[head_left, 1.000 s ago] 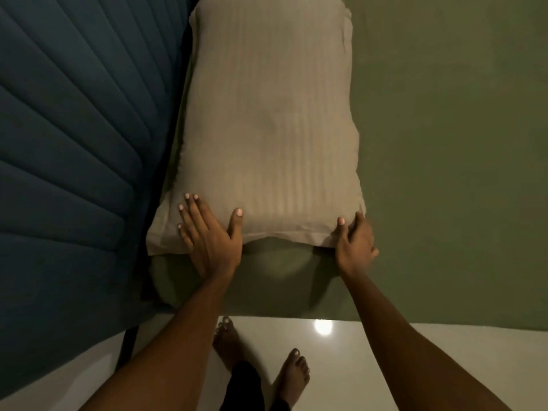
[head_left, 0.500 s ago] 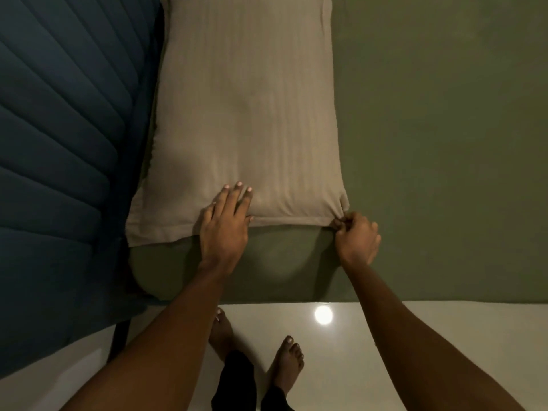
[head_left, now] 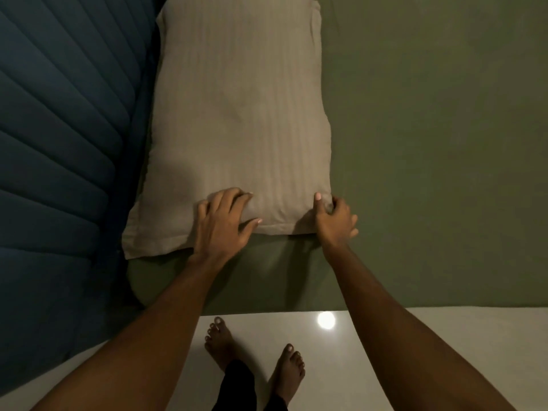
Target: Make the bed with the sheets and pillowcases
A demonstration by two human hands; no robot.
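A beige striped pillow point(head_left: 237, 114) in its pillowcase lies lengthwise on the olive green sheet point(head_left: 430, 143), beside the headboard. My left hand point(head_left: 222, 223) sits on the pillow's near end, its fingers curled into the fabric and its thumb spread toward the right. My right hand point(head_left: 335, 218) grips the pillow's near right corner, thumb on top and fingers curled round the edge. The pillowcase's loose flap point(head_left: 148, 238) lies flat at the near left.
A dark blue padded headboard point(head_left: 59, 143) fills the left side. The mattress edge point(head_left: 267, 292) runs across below the pillow. Below it are a glossy white floor point(head_left: 385, 336) and my bare feet point(head_left: 252, 351).
My left hand went from lying flat on the pillow's near end to curling into the fabric. My right hand shifted from pinching the corner to gripping it from the side.
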